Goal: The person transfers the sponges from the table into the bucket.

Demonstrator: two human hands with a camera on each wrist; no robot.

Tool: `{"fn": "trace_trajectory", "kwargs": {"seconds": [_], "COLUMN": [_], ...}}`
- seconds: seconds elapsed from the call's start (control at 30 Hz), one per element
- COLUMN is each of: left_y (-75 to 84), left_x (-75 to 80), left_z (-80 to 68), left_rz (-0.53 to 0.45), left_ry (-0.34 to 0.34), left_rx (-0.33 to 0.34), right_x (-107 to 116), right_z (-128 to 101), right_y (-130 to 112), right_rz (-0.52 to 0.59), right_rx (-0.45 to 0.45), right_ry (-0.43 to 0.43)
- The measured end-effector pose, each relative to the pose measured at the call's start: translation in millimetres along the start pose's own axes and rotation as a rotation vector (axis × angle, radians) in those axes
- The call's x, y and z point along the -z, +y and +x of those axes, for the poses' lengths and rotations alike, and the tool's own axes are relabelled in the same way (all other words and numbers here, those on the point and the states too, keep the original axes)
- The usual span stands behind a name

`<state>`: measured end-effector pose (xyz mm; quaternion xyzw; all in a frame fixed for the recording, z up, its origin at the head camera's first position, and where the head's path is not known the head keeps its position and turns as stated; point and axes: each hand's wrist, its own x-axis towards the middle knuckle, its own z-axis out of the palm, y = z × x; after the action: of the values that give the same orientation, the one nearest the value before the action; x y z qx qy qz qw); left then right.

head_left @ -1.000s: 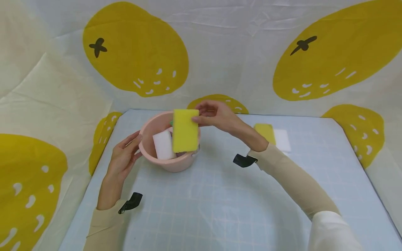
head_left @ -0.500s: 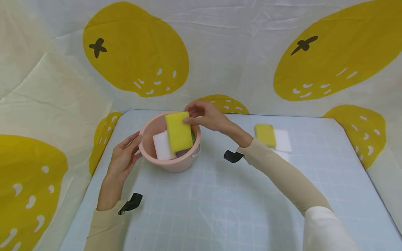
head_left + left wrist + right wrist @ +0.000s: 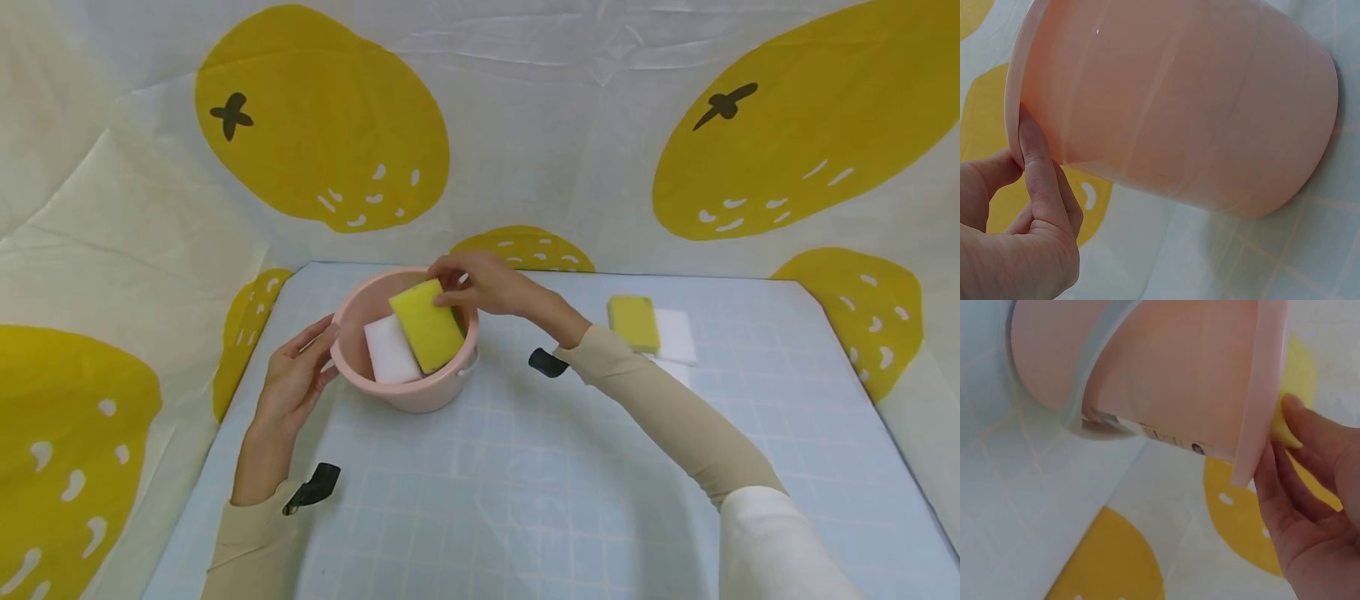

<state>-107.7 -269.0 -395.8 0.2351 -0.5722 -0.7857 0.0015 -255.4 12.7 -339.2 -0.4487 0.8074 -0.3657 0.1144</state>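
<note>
From my end, I have the left hand [image 3: 292, 375] pinching the near-left rim of the pink bucket [image 3: 420, 398], and the right hand [image 3: 480, 283] pinching the yellow sponge [image 3: 427, 325] near its upper right corner, thumb on the upper face. The sponge sits tilted within the bucket's mouth, overlapping the white foam block [image 3: 392, 350]; whether it bears on that block, I can't tell. My main worry is the right rim: those fingers lie right up against it in the wrist view, so a low sideways pull could knock the bucket, and only the left pinch would counter that. Letting go now might leave the sponge propped askew on the block. The pale handle [image 3: 1094, 369] hangs on the right side and could snag a sleeve dropped too low. For room, the printed backdrop [image 3: 540, 125] rises close behind the bucket, so I'd avoid pushing away; the counter [image 3: 525, 500] lies bare toward me, while the second yellow sponge [image 3: 633, 323] and white pad [image 3: 677, 336] stand well apart on the right.
</note>
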Motion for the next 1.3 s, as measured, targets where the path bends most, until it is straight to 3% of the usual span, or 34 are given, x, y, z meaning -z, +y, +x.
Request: {"fn": "trace_trajectory", "kwargs": {"seconds": [0.23,0.5,1.3], "left_y": [-0.1,-0.3,1.2], "left_x": [-1.2,-1.6,-0.3], "left_z": [-0.4,-2.6,-4.1], "left_rz": [0.004,-0.002,-0.043], "left_ry": [0.003,-0.007,-0.023], "left_rx": [-0.001,0.003,0.004], "right_x": [-4,2,34], "right_z": [0,-10,-78], "right_y": [-1,6,46], "right_rz": [-0.060,0.028,0.115], "right_rx": [-0.024,-0.028,-0.107], "right_ry": [0.009,0.061,0.258]}}
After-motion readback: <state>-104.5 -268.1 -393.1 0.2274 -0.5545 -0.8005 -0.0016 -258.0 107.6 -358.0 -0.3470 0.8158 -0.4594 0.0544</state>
